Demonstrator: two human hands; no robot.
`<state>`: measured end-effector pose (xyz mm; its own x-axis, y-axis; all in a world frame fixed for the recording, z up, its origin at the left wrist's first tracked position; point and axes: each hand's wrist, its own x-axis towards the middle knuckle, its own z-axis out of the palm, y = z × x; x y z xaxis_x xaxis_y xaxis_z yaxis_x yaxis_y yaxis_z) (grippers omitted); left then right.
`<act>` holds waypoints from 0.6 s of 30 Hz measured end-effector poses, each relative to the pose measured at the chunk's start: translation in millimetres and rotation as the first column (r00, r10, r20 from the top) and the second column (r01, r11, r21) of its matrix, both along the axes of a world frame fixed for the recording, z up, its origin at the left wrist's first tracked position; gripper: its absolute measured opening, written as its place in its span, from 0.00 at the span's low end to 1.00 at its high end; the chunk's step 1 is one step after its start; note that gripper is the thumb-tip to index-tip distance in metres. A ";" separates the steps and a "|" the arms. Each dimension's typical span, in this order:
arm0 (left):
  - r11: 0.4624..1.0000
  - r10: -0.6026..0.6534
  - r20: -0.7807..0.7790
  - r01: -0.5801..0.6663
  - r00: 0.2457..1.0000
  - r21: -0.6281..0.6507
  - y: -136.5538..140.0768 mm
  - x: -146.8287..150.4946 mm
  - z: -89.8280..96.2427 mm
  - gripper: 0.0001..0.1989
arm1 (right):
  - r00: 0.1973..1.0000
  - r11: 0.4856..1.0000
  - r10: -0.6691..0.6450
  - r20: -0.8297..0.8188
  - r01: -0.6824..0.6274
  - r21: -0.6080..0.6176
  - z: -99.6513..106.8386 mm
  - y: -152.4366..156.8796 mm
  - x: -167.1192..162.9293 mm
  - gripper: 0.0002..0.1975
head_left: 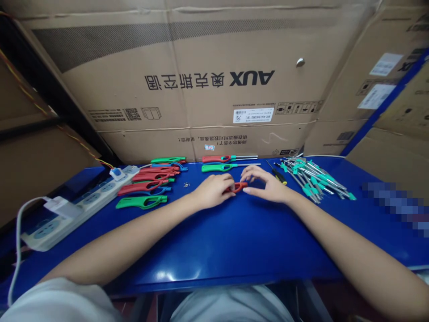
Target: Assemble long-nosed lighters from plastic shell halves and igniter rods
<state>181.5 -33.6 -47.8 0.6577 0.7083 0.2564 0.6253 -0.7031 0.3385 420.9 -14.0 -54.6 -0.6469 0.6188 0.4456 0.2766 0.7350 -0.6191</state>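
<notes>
1. The left hand (216, 190) is grasping a red lighter handle (240, 186), its fingers covering the left part of it.
2. The right hand (270, 185) is curving around the handle's right end, thumb and forefinger lying on either side; I cannot tell whether its grip is pinching that end or only hovering beside it.
3. The red lighter handle is sitting between the two hands, over the middle of the blue counter (208, 241).
4. Just beyond, a red lighter (216, 159) and a green lighter (216, 167) are lying side by side, metal tubes pointing right.
5. Beside the right hand, a screwdriver (279, 175) is resting, and farther right metal rods (317, 179) with teal fittings are lying heaped.
6. To the left, green, red and blue handles (141, 202) are forming a row beside a white power strip (89, 203).
7. Behind everything, a cardboard panel (201, 49) is standing upright, its printing appearing upside down.
</notes>
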 end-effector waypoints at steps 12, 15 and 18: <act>0.982 0.181 0.099 -0.175 0.979 -0.063 -17.7 -34.3 -25.2 0.22 | 0.975 0.998 0.026 0.222 -0.011 -0.070 -10.0 7.8 1.6 0.08; 0.974 0.220 0.189 -0.204 0.957 -0.097 -25.8 -46.7 -30.4 0.19 | 0.961 0.999 0.010 0.277 0.003 -0.047 -9.8 7.3 1.1 0.07; 0.968 0.242 0.258 -0.216 0.935 -0.126 -29.6 -50.9 -34.5 0.20 | 0.955 1.000 -0.015 0.296 0.020 -0.015 -10.0 5.7 -1.0 0.05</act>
<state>130.5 -63.2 -82.3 0.3900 0.8612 0.3260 0.6417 -0.5081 0.5745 419.9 -8.3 -64.6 -0.7371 0.6374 0.2247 0.4622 0.7180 -0.5205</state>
